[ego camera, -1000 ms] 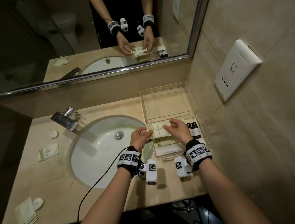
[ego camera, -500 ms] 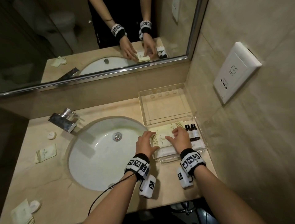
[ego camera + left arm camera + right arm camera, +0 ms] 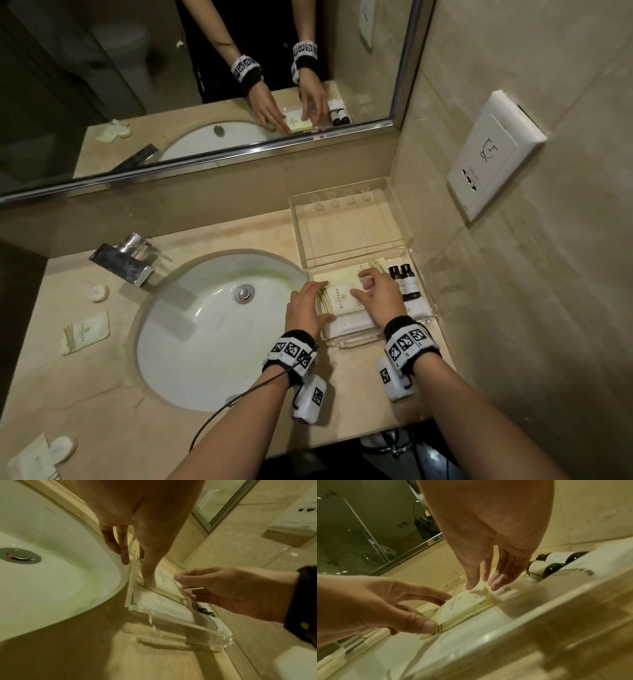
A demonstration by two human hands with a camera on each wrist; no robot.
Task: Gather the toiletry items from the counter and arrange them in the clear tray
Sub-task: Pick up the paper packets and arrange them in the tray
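Note:
The clear tray [image 3: 426,317] sits on the counter to the right of the sink, against the wall. Inside lie a stack of cream packets [image 3: 342,296], a white packet [image 3: 349,323] in front of it, and two dark bottles [image 3: 406,282] on the right. My left hand [image 3: 310,299] touches the stack's left edge with straight fingers, its thumb [image 3: 428,626] at the near corner. On the stack's right edge rests my right hand [image 3: 373,291], fingertips [image 3: 496,584] down. The stack [image 3: 465,607] lies flat in the tray.
The tray's clear lid [image 3: 346,233] stands open behind it. Left of the white sink [image 3: 212,329] and steel faucet [image 3: 123,262], a round soap [image 3: 99,293], a cream packet [image 3: 85,332] and another packet with a round item [image 3: 41,459] lie on the counter. A wall socket [image 3: 493,154] is on the right.
Both hands have lowered the cream packet from above the tray onto the stack inside it. They now rest on its two side edges.

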